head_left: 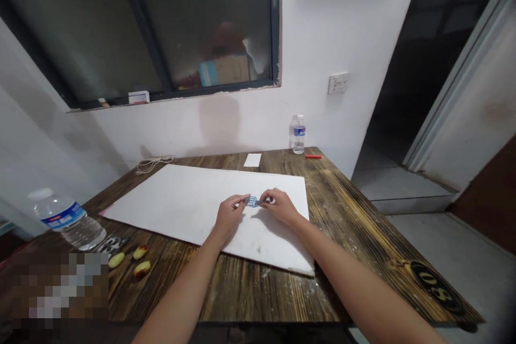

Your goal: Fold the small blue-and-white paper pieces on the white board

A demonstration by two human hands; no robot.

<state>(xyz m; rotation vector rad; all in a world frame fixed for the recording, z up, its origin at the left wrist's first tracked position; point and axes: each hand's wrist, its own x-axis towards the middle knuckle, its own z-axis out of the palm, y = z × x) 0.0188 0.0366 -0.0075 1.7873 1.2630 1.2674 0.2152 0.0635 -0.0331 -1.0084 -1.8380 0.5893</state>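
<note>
At far left, a clear plastic water bottle is standing near the edge of the rough, dark wood table, approx. beside three oval yellow-red fruits, and a pixelated patch is hiding the corner. A thin white cord is lying at the back. The left hand is pinching a small see-through blue plastic piece in a narrow grip, above the smooth white board. The right hand is also gripping narrowly at its other end. Fingers are covering it partly, so exact shape is hard to see. Further back, a second water bottle is standing upright, w/ a red stick just beside.
</note>
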